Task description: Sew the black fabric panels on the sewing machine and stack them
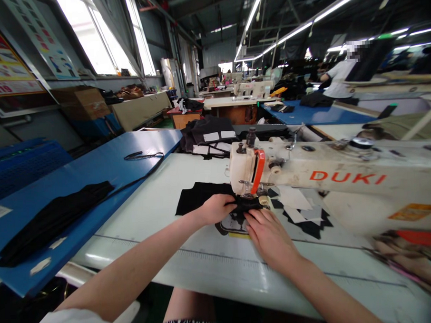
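A black cloth piece (199, 195) lies on the pale sewing table (149, 212), its right part under the head of the sewing machine (344, 175). At the cloth's near edge, left of the needle area, my left hand (218, 209) is closed, thumb and fingers pinching the fabric. My right hand (270, 233) rests just in front of the presser foot, fingers spread forward, fingertips on the cloth's edge. The metal plate (234, 223) shows between the two hands. The needle itself is hidden.
Black and white scraps (307, 217) lie right of the needle area. Behind the table is a pile of dark cloth pieces (209, 131). A blue table (129, 146) on the left holds a long black cloth (57, 216). A person in white (340, 77) is at the back right.
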Tool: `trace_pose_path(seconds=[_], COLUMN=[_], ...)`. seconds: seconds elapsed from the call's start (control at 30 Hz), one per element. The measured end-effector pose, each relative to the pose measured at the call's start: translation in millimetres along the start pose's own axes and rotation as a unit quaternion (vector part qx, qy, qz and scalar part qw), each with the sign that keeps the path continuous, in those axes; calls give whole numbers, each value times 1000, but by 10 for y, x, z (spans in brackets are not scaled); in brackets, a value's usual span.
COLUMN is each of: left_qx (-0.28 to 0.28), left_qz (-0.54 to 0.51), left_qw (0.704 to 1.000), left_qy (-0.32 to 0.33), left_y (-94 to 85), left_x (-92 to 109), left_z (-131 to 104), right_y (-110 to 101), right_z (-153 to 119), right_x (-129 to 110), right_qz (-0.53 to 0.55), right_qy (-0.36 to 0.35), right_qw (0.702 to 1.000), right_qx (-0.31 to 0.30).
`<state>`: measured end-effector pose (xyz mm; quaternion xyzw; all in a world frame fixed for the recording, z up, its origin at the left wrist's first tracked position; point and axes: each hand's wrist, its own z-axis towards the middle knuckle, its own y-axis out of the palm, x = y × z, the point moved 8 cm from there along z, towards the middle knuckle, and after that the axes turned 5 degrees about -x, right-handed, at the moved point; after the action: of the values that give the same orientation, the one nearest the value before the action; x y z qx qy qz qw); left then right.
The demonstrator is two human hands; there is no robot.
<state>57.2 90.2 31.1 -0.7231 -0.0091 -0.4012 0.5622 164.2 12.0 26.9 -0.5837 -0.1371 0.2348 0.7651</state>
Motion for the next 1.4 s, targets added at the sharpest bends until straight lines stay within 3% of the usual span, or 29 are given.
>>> trace_pose_path(seconds=[0.37, 0.7, 0.8, 1.0, 1.07, 1.2, 1.4], left_qx=[5, 36, 41, 65, 78, 100, 106], left_qz=[-2, 78, 130, 199, 220, 261, 283], left_qw=[1000, 984, 976, 958, 951, 938, 930], left_qy=[24, 155, 168, 196, 204, 207, 207], left_y=[31, 169, 225, 307, 336, 388, 420], left_x=[27, 223, 226, 223, 220, 209, 262], left_z=[-49, -320, -372, -392, -399, -413, -389], right_y=[-26, -24, -115, -475, -437, -131, 16], right_z=[2, -50, -113, -188, -123, 3, 13], right_x=[-11, 40, 131, 257, 155, -8, 48], right_qz=[4, 30, 41, 76, 75, 52, 29], right_qy=[3, 3, 7, 29, -6, -40, -5], right_qw=[1000, 999, 998, 980, 986, 998, 1000], right_qx=[6, 14, 51, 184, 152, 22, -4])
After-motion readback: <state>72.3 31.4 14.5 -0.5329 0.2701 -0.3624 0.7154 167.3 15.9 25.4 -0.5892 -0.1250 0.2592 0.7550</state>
